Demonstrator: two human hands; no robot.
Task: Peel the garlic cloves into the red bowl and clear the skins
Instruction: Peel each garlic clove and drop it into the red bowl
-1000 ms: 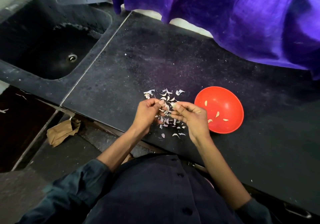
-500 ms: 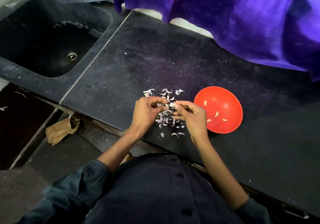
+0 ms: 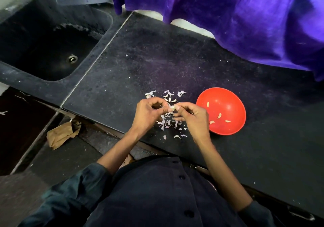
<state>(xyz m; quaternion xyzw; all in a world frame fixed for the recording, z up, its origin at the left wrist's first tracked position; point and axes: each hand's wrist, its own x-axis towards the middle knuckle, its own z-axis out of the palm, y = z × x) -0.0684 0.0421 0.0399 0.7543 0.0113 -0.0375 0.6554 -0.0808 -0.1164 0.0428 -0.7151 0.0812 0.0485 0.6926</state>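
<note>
Fingers of both hands pinch one garlic clove above the skins; a slip could drop it among them, short of the red bowl.

Left hand and right hand meet fingertip to fingertip, fingers curled; forearms bare, sleeves pushed up.

Home kitchen: dark speckled stone tabletop w/ built-in black sink & metal drain at left. Purple cloth draped along back edge. Pale garlic skins strewn beside round red plastic bowl holding peeled cloves.
</note>
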